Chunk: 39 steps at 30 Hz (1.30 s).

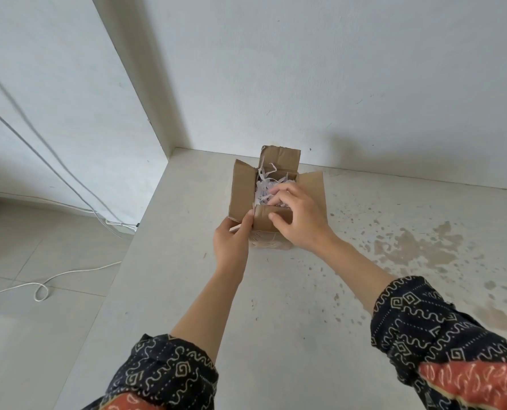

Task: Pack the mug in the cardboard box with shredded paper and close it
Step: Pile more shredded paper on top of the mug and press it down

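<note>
The cardboard box (243, 190) stands far on the worktop (276, 291), close to the wall (335, 84) — white shredded paper (264, 187) fills it. The left hand (231, 241) grips its near-left corner; the right hand (299, 214) pinches the near flap (264, 221) — fingers inside.

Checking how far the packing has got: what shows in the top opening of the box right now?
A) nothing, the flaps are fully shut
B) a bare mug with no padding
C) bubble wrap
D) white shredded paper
D: white shredded paper fills the opening of the cardboard box, whose flaps stand open around it.
</note>
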### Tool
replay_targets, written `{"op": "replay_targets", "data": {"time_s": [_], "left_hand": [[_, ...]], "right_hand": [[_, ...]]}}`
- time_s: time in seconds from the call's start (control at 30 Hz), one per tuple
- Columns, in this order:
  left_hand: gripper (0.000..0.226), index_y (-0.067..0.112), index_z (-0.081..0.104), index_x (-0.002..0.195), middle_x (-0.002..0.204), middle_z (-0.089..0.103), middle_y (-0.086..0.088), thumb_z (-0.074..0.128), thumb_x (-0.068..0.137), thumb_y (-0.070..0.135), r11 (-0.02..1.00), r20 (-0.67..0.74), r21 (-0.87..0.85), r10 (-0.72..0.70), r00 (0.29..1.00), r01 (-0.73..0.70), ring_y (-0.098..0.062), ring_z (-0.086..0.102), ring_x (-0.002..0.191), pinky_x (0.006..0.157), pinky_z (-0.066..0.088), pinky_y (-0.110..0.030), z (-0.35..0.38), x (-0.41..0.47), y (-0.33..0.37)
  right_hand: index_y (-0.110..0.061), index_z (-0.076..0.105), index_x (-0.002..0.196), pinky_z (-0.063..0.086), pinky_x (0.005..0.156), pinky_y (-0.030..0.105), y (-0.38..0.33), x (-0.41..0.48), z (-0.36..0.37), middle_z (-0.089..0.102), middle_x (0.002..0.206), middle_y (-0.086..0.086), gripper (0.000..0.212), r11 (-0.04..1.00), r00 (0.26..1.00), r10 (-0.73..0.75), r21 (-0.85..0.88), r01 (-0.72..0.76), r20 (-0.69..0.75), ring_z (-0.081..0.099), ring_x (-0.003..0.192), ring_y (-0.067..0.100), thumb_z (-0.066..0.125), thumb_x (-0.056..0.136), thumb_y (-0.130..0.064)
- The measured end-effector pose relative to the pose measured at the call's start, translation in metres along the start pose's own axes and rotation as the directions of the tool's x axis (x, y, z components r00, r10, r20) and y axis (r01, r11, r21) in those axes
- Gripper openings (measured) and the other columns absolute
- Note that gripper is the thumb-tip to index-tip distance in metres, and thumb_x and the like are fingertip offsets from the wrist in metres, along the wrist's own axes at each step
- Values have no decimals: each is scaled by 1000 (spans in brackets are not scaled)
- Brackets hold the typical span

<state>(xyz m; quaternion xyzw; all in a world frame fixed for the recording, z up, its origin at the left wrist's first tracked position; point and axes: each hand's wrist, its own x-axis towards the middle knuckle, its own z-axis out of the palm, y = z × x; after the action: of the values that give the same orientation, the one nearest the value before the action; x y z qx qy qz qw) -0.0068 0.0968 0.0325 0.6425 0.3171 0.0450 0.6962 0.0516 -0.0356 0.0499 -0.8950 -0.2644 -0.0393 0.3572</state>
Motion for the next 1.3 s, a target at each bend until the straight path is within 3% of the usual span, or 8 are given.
{"op": "replay_targets", "data": {"time_s": [0.2,0.37,0.73,0.83,0.93,1.0,1.13,1.3], "left_hand": [[27,5,64,93,76,64,1,67,86,32,999,-32,2,-37,999,37,-17,57,72,70,49,-34,7,3,2],[29,8,63,83,82,63,-6,68,83,36,997,8,-21,-70,998,70,-19,60,81,89,51,-45,-1,5,0],[34,6,64,98,93,71,-3,72,82,35,995,49,97,-14,999,10,-18,65,93,85,50,-35,-10,2,-8],[22,12,62,96,91,69,-1,71,83,27,995,67,84,-52,996,46,-18,65,92,86,50,-37,-7,7,-3],[22,11,61,99,95,69,-4,70,83,23,993,95,99,-74,993,64,-17,63,88,86,50,-36,-5,12,-1],[23,10,60,98,100,69,-9,71,82,23,992,111,107,-73,991,61,-14,62,83,78,48,-30,-4,12,-1],[26,10,59,102,104,69,-14,71,82,24,993,104,90,-91,990,81,-15,61,85,70,44,-23,-3,12,-4],[56,2,56,106,106,66,-20,74,69,40,991,99,116,-84,992,72,-29,63,94,77,45,-31,-3,13,-5]], "right_hand": [[-10,66,86,46,80,32,-8,-7,-7,61,86,2,13,995,999,-49,92,49,-2,54,89,20,62,75,-15],[-16,63,121,40,86,25,-12,5,-3,60,103,-1,32,995,978,76,46,-87,193,50,105,16,49,92,-13],[-20,66,109,35,99,38,-12,31,7,55,114,0,25,972,945,165,-208,-107,281,39,117,20,63,85,-29],[-21,54,125,29,107,43,-7,30,3,44,133,0,49,939,989,109,-338,-71,95,34,127,22,62,82,-43],[-11,19,147,3,118,44,6,26,8,16,157,10,72,867,941,281,-470,-165,189,6,146,26,34,93,-56],[-6,18,147,-3,119,44,11,24,16,25,154,13,71,814,914,322,-565,-135,246,1,146,28,21,95,-55],[-10,58,121,21,111,43,15,36,6,62,123,9,48,802,969,214,-588,-104,121,38,131,25,22,100,-35],[-5,52,128,43,95,35,12,68,2,53,127,8,35,961,995,26,-276,3,101,45,120,26,43,94,-7]]}}
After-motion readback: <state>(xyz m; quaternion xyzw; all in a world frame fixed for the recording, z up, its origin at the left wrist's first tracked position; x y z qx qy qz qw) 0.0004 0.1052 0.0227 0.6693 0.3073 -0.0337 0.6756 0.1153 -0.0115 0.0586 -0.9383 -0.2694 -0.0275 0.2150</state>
